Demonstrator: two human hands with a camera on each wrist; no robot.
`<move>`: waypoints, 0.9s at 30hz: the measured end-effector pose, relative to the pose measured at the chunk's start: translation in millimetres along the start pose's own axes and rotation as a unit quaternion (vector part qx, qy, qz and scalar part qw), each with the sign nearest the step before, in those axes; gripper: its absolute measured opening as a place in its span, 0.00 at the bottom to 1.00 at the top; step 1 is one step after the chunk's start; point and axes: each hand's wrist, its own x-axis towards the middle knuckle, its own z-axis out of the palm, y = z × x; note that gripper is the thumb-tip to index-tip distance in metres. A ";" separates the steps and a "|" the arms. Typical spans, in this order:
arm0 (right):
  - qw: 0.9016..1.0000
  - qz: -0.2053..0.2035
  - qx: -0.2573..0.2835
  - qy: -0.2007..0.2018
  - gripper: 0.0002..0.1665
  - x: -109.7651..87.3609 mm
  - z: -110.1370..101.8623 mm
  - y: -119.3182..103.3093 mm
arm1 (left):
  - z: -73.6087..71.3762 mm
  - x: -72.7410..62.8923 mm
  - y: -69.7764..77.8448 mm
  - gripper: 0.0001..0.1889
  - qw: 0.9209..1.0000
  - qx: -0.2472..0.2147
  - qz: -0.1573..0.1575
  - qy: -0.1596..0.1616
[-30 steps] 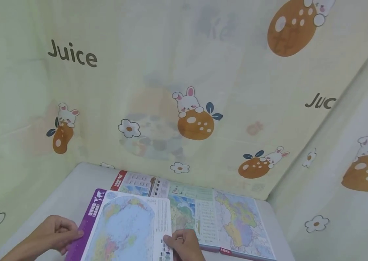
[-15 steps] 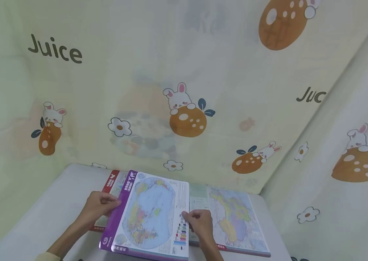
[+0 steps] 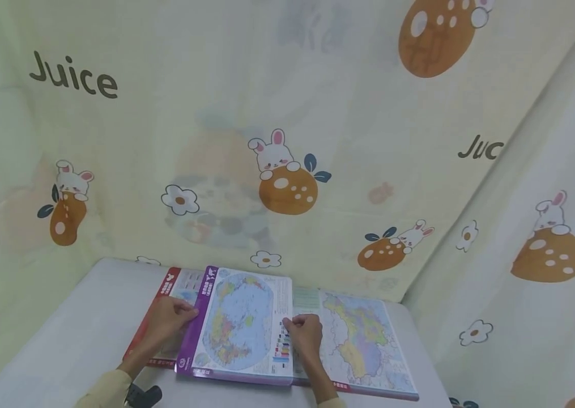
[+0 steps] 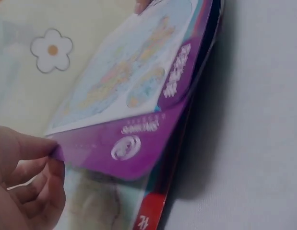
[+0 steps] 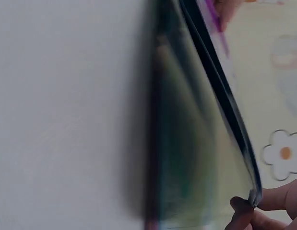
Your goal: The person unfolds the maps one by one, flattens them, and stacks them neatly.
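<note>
The left hand (image 3: pixel 167 317) has a narrow grip, thumb and fingers pinching the purple edge of the top map (image 3: pixel 246 328); the right hand (image 3: pixel 306 334) pinches its opposite edge just as narrowly. In the right wrist view, the top map slants with a gap above what lies beneath. Under it, a red edge (image 3: pixel 136 338) shows at left and a coloured map (image 3: pixel 363 340) at right, on the white surface (image 3: pixel 58 345). Behind hangs a rabbit-print curtain (image 3: pixel 348 107).
</note>
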 end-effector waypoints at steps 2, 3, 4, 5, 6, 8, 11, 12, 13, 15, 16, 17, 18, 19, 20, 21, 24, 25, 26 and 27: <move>1.000 0.003 -0.003 0.004 0.12 3.1 5.0 3.4 | 5.5 3.6 -2.8 0.09 1.000 0.014 -0.013 0.005; 1.000 0.004 -0.005 0.007 0.12 4.4 7.4 5.7 | 8.0 5.2 -4.1 0.09 1.000 0.016 -0.019 0.006; 1.000 0.007 -0.006 0.012 0.12 5.5 9.8 7.5 | 10.1 6.5 -5.0 0.09 1.000 0.019 -0.021 0.008; 1.000 0.004 -0.006 0.017 0.13 6.4 11.8 8.9 | 12.1 7.9 -6.5 0.09 0.999 0.026 -0.027 0.012; 1.000 0.003 -0.008 0.020 0.13 7.1 14.0 10.6 | 13.7 9.0 -7.8 0.10 0.999 0.029 -0.031 0.014; 1.000 -0.002 -0.009 0.025 0.14 8.4 18.1 13.4 | 15.9 10.2 -10.1 0.10 0.998 0.037 -0.037 0.021; 0.999 -0.008 -0.009 0.030 0.15 9.5 23.4 15.5 | 18.1 11.1 -13.5 0.11 0.998 0.044 -0.044 0.028; 0.999 -0.006 -0.010 0.030 0.15 10.0 24.9 16.2 | 18.5 11.0 -14.0 0.11 0.998 0.046 -0.044 0.028; 0.999 -0.009 -0.011 0.036 0.15 10.5 26.1 16.5 | 19.0 11.2 -14.4 0.11 0.998 0.048 -0.043 0.029; 0.999 -0.013 -0.012 0.047 0.14 11.0 27.9 17.3 | 20.1 12.0 -14.7 0.12 0.998 0.053 -0.034 0.027; 0.998 -0.015 -0.013 0.052 0.13 10.9 28.4 17.4 | 20.5 12.4 -14.5 0.12 0.998 0.056 -0.029 0.025; 0.998 -0.019 -0.014 0.057 0.13 10.7 28.8 17.7 | 20.9 13.0 -14.2 0.12 0.998 0.059 -0.024 0.025; 0.998 -0.018 -0.014 0.061 0.12 10.6 28.9 17.4 | 21.3 13.5 -14.2 0.12 0.998 0.062 -0.021 0.024; 0.998 -0.019 -0.014 0.065 0.12 10.0 28.8 16.9 | 21.7 14.2 -14.1 0.11 0.997 0.065 -0.018 0.024; 0.998 -0.018 -0.013 0.065 0.12 10.1 29.2 16.9 | 22.2 14.9 -14.5 0.11 0.997 0.069 -0.015 0.026; 0.998 -0.018 -0.011 0.066 0.12 10.2 29.6 16.6 | 22.5 15.7 -15.0 0.11 0.997 0.070 -0.013 0.029; 0.997 -0.015 -0.012 0.069 0.12 13.2 32.7 18.4 | 24.0 18.7 -16.0 0.11 0.996 0.082 -0.008 0.041; 0.997 -0.017 -0.013 0.072 0.12 14.2 33.8 18.9 | 24.8 19.7 -16.1 0.11 0.995 0.085 -0.005 0.045; 0.997 -0.019 -0.015 0.076 0.12 15.4 34.9 19.7 | 25.7 20.6 -16.5 0.11 0.995 0.088 -0.003 0.049; 0.996 -0.021 -0.017 0.081 0.13 16.0 35.7 19.9 | 26.9 21.5 -16.5 0.11 0.994 0.092 -0.003 0.053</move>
